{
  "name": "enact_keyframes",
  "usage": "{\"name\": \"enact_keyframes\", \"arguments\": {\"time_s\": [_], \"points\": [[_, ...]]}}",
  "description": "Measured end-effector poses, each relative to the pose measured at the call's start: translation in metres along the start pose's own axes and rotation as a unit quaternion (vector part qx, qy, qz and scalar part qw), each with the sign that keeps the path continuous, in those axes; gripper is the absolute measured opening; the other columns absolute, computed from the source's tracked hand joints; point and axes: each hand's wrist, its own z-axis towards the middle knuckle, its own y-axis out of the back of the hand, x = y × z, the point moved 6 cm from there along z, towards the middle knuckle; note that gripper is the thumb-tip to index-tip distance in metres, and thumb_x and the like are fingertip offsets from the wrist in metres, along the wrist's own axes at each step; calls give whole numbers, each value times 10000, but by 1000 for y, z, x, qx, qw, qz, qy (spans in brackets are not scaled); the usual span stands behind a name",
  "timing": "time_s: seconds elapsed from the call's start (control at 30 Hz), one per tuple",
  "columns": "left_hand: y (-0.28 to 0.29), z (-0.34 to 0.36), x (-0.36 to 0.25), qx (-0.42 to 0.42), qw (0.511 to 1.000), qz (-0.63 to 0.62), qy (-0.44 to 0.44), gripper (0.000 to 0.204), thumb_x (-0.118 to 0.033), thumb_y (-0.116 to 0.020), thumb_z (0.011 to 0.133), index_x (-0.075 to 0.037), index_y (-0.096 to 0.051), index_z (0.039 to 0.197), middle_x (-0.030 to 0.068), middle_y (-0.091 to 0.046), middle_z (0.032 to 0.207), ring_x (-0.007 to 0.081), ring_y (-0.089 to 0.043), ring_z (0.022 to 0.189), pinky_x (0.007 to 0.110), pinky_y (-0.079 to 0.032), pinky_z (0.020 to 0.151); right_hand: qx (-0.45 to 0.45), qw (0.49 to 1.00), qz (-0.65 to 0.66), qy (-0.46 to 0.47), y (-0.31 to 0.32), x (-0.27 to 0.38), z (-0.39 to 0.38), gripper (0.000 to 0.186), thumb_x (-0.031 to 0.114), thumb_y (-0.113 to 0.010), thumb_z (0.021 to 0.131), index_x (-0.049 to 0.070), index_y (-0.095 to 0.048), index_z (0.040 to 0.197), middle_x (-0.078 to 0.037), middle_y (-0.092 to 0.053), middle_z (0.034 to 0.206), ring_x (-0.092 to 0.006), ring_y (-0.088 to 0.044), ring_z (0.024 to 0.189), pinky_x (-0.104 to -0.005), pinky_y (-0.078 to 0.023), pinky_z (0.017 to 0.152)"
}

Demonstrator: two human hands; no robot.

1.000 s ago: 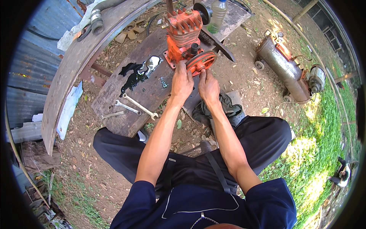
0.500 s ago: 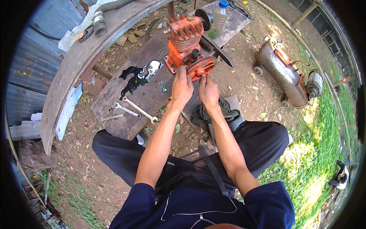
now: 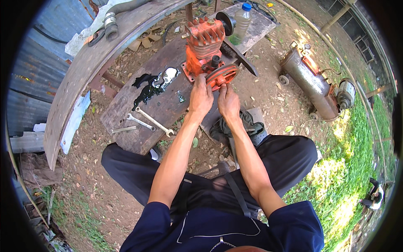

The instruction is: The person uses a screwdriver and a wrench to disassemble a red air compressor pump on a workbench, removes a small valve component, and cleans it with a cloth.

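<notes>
An orange air compressor pump (image 3: 205,44) with cooling fins stands upright on a worn wooden bench. Its grooved pulley wheel (image 3: 230,74) faces me at the lower front. My left hand (image 3: 201,98) is closed at the wheel's left edge, fingertips partly hidden behind the knuckles. At the wheel's bottom edge, my right hand (image 3: 228,102) pinches the rim between thumb and fingers. A short black fitting (image 3: 215,61) rises just behind the wheel. Dark oil (image 3: 147,90) is spilled on the planks left of the pump.
Several wrenches (image 3: 156,122) lie on the bench's near left. A plastic bottle (image 3: 241,24) with a blue cap stands behind the pump. Dark cloth (image 3: 252,124) bunches under my right forearm. On the ground at right lies a rusty tank (image 3: 308,80); a curved board (image 3: 77,80) edges the left.
My right hand has shifted slightly left along the wheel's lower rim. The left hand stays at the wheel's left edge.
</notes>
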Motion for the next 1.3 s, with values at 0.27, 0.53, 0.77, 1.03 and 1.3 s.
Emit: {"name": "enact_keyframes", "arguments": {"time_s": [0.27, 0.53, 0.77, 1.03, 1.3], "points": [[0, 0, 0, -3, 1000, -1, 1, 286, 5, -496, 907, 10, -427, 1185, 313, -574, 1089, 498, -583, 998, 523, -467, 799, -6, 1000, 10, -17, 2, 2, -1, 347, 328, -410, 992, 21, -522, 1108, -302, -656, 891, -500, -622, 882, -564, -472, 755], [0, 0, -2, -1, 1000, -1, 0, 285, 10, -502, 903, 16, -431, 1179, 311, -566, 1098, 496, -574, 1018, 516, -464, 817, 42, 992, 108, -55, -8, -21, 10, 363, 318, -406, 991, -3, -547, 1087, -286, -660, 879, -476, -631, 897, -521, -472, 766], [1, 2, -3, -2, 1000, 0, -10, 303, 51, -499, 867, 41, -450, 1166, 304, -549, 1091, 483, -563, 1008, 516, -459, 852, 10, 993, 106, -43, -7, -5, 0, 360, 323, -429, 987, -3, -547, 1084, -274, -662, 885, -461, -637, 879, -512, -476, 744], [1, 0, 0, -1, 1000, 5, -9, 284, 1, -506, 910, 20, -427, 1183, 303, -561, 1110, 485, -567, 1038, 506, -459, 838, -27, 999, -9, 29, -1, 2, -5, 323, 298, -432, 993, 10, -513, 1114, -285, -655, 887, -481, -630, 860, -541, -479, 726], [-1, 0, 1, -8, 1000, 5, -15, 286, 1, -508, 911, 4, -425, 1184, 308, -570, 1090, 498, -578, 1002, 511, -464, 793, -129, 982, 134, -13, 25, -21, 15, 435, 345, -449, 1002, -32, -610, 856, -261, -631, 734, -414, -653, 739, -480, -472, 665]]}}
